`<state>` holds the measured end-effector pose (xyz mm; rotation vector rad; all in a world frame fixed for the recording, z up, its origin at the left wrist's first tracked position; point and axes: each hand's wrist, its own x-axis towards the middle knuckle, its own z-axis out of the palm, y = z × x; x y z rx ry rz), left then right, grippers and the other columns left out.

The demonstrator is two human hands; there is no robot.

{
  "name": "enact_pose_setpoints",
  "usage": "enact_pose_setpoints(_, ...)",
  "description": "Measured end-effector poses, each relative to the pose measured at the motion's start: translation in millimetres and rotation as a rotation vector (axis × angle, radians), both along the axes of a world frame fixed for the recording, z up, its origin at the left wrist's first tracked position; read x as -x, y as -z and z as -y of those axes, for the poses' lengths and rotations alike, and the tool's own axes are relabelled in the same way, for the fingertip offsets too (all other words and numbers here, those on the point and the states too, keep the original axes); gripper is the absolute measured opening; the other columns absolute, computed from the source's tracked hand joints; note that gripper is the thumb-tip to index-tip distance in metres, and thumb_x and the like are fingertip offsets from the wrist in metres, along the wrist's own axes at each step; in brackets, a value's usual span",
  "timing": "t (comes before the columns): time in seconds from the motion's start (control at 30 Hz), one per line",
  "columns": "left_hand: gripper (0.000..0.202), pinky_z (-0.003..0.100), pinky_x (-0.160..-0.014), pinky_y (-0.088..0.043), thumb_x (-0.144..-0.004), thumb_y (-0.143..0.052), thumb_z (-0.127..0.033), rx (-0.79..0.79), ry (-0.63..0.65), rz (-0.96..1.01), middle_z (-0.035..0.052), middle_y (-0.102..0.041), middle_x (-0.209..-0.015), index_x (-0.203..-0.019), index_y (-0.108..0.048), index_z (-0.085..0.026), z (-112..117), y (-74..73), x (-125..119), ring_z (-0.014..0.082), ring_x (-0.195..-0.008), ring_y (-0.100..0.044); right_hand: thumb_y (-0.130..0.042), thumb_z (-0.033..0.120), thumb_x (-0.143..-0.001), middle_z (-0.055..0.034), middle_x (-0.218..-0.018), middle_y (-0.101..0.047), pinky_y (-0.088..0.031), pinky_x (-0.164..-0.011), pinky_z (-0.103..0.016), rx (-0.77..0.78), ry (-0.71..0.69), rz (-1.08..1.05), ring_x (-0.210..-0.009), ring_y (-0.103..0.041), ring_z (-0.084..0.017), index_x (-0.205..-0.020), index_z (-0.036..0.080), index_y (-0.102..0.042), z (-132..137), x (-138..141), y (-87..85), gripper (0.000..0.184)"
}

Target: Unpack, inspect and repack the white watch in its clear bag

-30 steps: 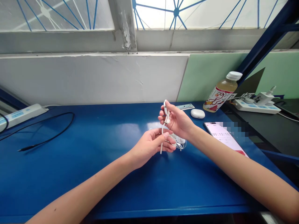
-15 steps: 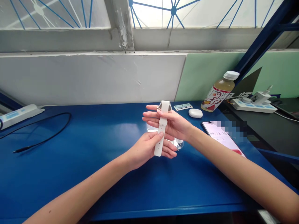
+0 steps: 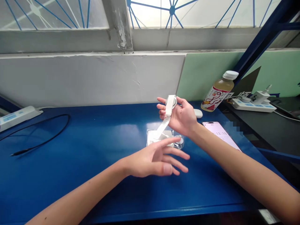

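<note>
My right hand is raised over the blue table and grips a white watch by its round case, with the white strap hanging down to the left. Below it my left hand hovers palm down, fingers stretched and spread, holding nothing. Just beyond the left hand's fingertips a clear plastic packet with something white inside lies on the table, under the dangling strap.
A phone with a lit screen lies to the right. Behind it are a white earbud case, a drink bottle and a power strip. A black cable and another power strip lie at the left.
My left hand let go of the strap, dropped lower and spread its fingers. My right hand turned and rose slightly with the watch, and the strap now hangs free.
</note>
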<state>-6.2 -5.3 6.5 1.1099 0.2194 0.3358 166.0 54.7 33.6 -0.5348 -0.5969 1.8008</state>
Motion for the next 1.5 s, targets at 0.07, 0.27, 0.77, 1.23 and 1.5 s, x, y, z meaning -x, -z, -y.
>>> enact_pose_setpoints(0.07,0.069,0.046,-0.092,-0.05,-0.082,-0.076,-0.047,-0.017,-0.188,-0.01,0.0193,-0.057,-0.134,-0.139,-0.048,-0.023,-2,0.6,-1,0.0331,-0.11,-0.066,-0.038,0.039,-0.095,-0.0079,-0.075,-0.068,-0.05,-0.056,-0.026,0.002,0.037,0.028,-0.06,-0.057,-0.014,-0.102,0.012,-0.065,1,2,-1.3,0.039)
enact_pose_setpoints(0.27,0.044,0.042,-0.091,-0.053,-0.095,-0.062,-0.034,-0.081,-0.572,-0.096,0.018,-0.059,-0.132,-0.132,-0.052,-0.014,-9,-4.0,-4,0.0288,-0.105,-0.068,-0.07,0.041,-0.084,-0.0002,-0.071,-0.068,-0.052,-0.065,-0.026,-0.18,0.114,0.264,-0.066,-0.063,-0.014,-0.082,0.019,-0.065,8,10,3.8,0.022)
enact_pose_setpoints(0.77,0.032,0.035,-0.085,-0.055,-0.089,-0.069,-0.038,-0.155,-0.643,-0.133,0.0086,-0.074,-0.093,-0.108,-0.067,-0.013,-16,-0.1,-7,0.0208,-0.086,-0.071,-0.071,0.045,-0.082,-0.0037,-0.086,-0.07,-0.051,-0.076,-0.031,-0.295,0.204,0.516,-0.08,-0.063,-0.017,-0.078,0.022,-0.072,14,14,5.1,0.024)
enact_pose_setpoints(1.23,0.027,0.033,-0.075,-0.055,-0.092,-0.063,-0.038,-0.112,-0.542,-0.169,0.0061,-0.068,-0.084,-0.094,-0.065,-0.011,-11,5.7,-11,0.0151,-0.065,-0.068,-0.047,0.028,-0.089,-0.0098,-0.115,-0.074,-0.049,-0.101,-0.037,-0.167,-0.216,0.161,-0.11,-0.067,-0.023,-0.107,0.015,-0.071,13,7,4.2,0.033)
enact_pose_setpoints(1.5,0.029,0.034,-0.079,-0.054,-0.094,-0.06,-0.04,-0.219,-0.62,-0.198,0.0068,-0.068,-0.089,-0.099,-0.066,-0.013,-12,3.3,-9,0.0177,-0.075,-0.067,-0.053,0.028,-0.091,-0.0087,-0.116,-0.072,-0.056,-0.089,-0.038,-0.251,-0.171,0.333,-0.1,-0.07,-0.023,-0.108,0.02,-0.071,14,7,-1.1,0.026)
